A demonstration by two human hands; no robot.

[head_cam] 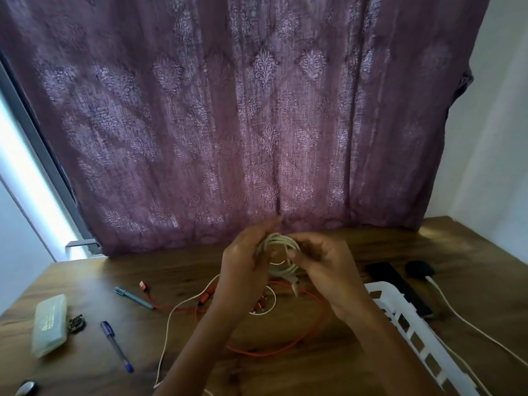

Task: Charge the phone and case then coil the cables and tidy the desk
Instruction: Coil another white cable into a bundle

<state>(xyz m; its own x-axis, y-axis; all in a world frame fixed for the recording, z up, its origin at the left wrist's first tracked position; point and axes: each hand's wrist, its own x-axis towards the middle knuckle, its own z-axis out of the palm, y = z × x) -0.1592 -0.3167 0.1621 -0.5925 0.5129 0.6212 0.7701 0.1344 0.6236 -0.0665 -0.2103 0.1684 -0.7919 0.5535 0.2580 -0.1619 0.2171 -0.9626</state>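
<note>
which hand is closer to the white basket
Right. The right hand is raised just up and left of the white basket, gripping the coiled white cable. The left hand holds the coil's far side, farther from the basket.

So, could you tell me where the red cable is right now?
The red cable lies loose on the wooden desk, centre of the head view, beneath both hands, left of the white basket.

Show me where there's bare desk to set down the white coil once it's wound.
Bare wood lies along the back of the desk, between the curtain and the blue pen. The near strip between the purple pen and the orange cable is partly free, though a white cable crosses it. The centre and the basket side are crowded.
</note>
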